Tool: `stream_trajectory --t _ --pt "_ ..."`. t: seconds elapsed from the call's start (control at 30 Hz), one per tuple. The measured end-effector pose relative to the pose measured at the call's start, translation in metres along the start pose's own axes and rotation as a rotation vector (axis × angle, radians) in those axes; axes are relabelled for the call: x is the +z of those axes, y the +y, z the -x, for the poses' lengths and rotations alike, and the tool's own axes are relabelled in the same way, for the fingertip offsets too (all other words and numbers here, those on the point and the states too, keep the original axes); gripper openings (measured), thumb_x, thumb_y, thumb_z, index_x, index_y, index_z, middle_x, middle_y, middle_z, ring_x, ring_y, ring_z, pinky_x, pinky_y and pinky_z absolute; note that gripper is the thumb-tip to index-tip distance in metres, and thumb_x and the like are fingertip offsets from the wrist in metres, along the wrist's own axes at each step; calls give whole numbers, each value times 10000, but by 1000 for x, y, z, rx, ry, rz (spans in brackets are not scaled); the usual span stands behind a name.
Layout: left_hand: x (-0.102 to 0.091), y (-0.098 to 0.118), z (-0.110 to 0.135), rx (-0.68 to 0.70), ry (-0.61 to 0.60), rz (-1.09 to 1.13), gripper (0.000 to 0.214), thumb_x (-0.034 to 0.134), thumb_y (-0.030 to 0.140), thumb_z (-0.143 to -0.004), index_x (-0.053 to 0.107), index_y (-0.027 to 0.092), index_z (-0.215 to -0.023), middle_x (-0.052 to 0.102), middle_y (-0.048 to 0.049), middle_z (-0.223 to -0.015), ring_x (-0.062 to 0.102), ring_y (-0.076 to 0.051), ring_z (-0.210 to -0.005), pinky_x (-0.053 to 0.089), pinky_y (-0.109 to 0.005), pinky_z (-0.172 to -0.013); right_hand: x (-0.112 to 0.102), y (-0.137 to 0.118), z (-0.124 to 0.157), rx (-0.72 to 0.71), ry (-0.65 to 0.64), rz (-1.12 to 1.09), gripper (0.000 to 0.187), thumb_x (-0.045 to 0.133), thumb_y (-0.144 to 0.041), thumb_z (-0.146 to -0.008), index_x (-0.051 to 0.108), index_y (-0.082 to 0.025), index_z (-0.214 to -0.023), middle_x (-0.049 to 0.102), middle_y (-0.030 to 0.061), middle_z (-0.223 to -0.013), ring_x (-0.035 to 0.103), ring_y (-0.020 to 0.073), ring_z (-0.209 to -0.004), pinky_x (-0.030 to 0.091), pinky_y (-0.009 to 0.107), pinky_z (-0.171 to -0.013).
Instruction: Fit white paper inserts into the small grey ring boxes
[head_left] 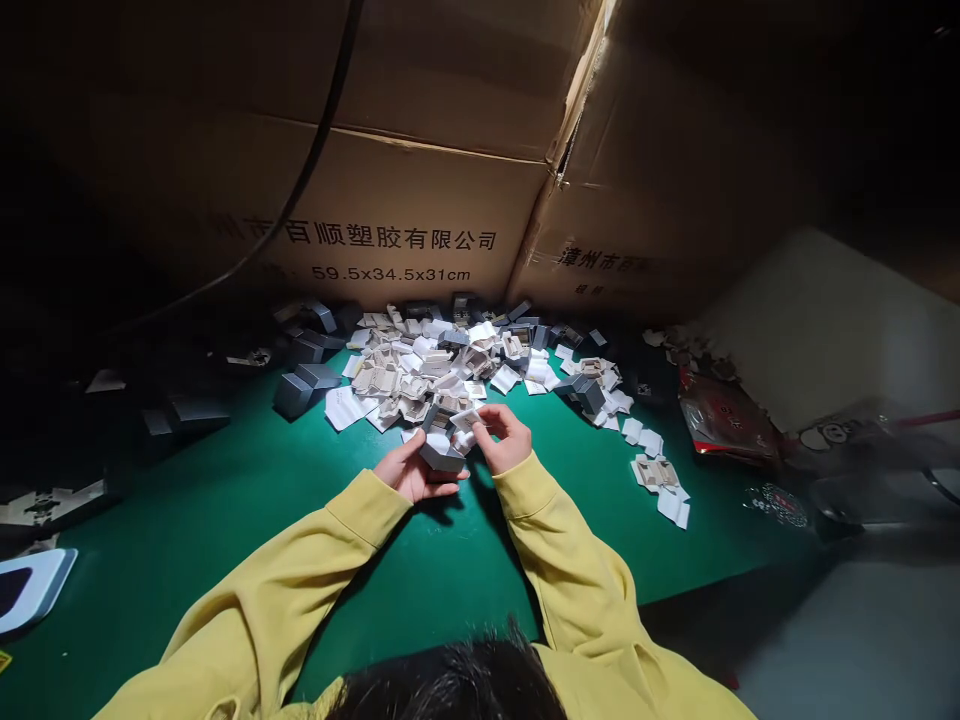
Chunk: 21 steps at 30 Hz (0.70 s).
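My left hand (414,472) is wrapped round a small dark grey box (442,455) that stands open toward the pile. Between the thumb and fingers of my right hand (507,438) is a small white folded card (466,420), held at the box's upper right edge. Whether part of the card sits inside the box I cannot tell. Just beyond both hands lies a heap of folded white and grey-brown card pieces (386,380) with printed paper slips (349,407) among them. Several more dark grey boxes (304,388) lie around the heap.
Large cardboard cartons (405,190) wall off the back of the green table (247,520). A dark cable (319,150) hangs in front of them. Loose card pieces (660,475) and a red plastic-wrapped pack (727,415) lie at the right. A white-edged device (37,585) rests at the left.
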<state>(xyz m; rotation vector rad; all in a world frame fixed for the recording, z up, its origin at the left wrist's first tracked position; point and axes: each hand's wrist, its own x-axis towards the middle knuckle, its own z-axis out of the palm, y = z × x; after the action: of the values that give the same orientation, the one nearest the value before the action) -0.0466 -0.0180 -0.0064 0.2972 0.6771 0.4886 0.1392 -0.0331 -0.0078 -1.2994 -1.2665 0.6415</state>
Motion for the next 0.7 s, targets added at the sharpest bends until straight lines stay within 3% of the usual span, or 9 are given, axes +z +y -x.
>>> stream_trajectory --t 0.1,0.27,0.4,0.57,0.7 --pt "-2 -2 -1 6 -69 7 545 365 438 -1003 482 42 -1359 737 -227 -974 747 -324 -836 592 -396 -676 0 -2 2 -50 -24 100 126 638 -329 -792 668 -218 -844 716 12 -772 677 153 -661 604 290 -659" --pt "-1 -3 -1 -16 21 -26 529 336 437 -1013 525 42 -1308 747 -205 -919 751 -303 -778 601 -381 -633 3 -6 3 -126 -8 85 119 619 -321 -842 690 -228 -860 720 35 -847 673 160 -721 594 285 -651" --pt "-1 -3 1 15 -27 -31 509 430 455 -986 555 59 -1280 747 -201 -947 753 -301 -826 608 -375 -681 5 -7 4 -251 -35 121 127 609 -305 -857 708 -240 -811 705 52 -818 657 174 -721 580 298 -622" --pt "-3 -6 -2 14 12 -45 525 447 458 -977 518 70 -1324 744 -204 -912 751 -306 -768 602 -382 -622 4 -8 6 -259 -100 187 128 615 -276 -886 740 -261 -860 721 39 -841 650 162 -709 573 312 -684" --pt "-3 -7 -2 2 5 -86 492 483 462 -961 568 77 -1255 740 -196 -904 747 -307 -794 605 -398 -653 5 -3 5 -301 -78 219 143 621 -296 -887 753 -261 -843 723 45 -820 650 171 -717 566 316 -674"
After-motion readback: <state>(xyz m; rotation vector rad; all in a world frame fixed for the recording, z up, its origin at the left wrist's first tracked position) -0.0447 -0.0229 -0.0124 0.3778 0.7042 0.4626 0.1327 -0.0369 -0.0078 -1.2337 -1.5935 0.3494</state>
